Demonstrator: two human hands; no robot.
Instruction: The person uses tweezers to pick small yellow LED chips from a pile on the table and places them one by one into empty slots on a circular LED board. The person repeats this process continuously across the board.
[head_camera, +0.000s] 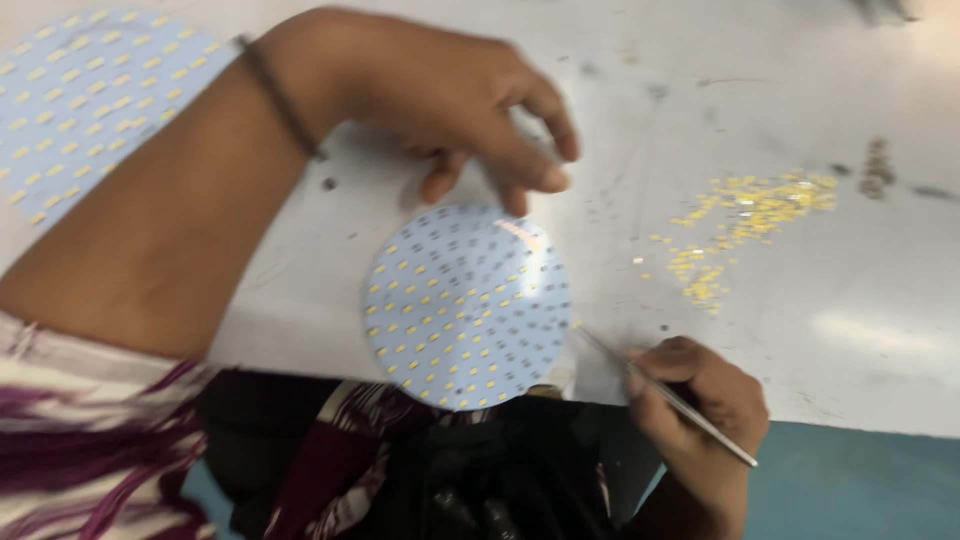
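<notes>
A round white circuit board (468, 305) studded with rows of small yellow chips lies at the near edge of a pale desk (880, 320), part of it overhanging toward the person's lap. The left hand (455, 100) hovers just beyond the board's far rim, fingers curled loosely downward and holding nothing that can be seen; whether the fingertips touch the board cannot be told through the blur. A thin dark band circles that wrist. To the right of the board, the right hand (700, 400) is closed around slim metal tweezers (665, 395), whose tip points at the board's right rim and sits just beside it. Farther right of the board, well apart from it, a loose scatter of tiny yellow chips (745, 225) is strewn across the desk. A second round board (85, 95) of the same kind lies to the far left of the first one, partly cut off by the frame and by the left forearm.
</notes>
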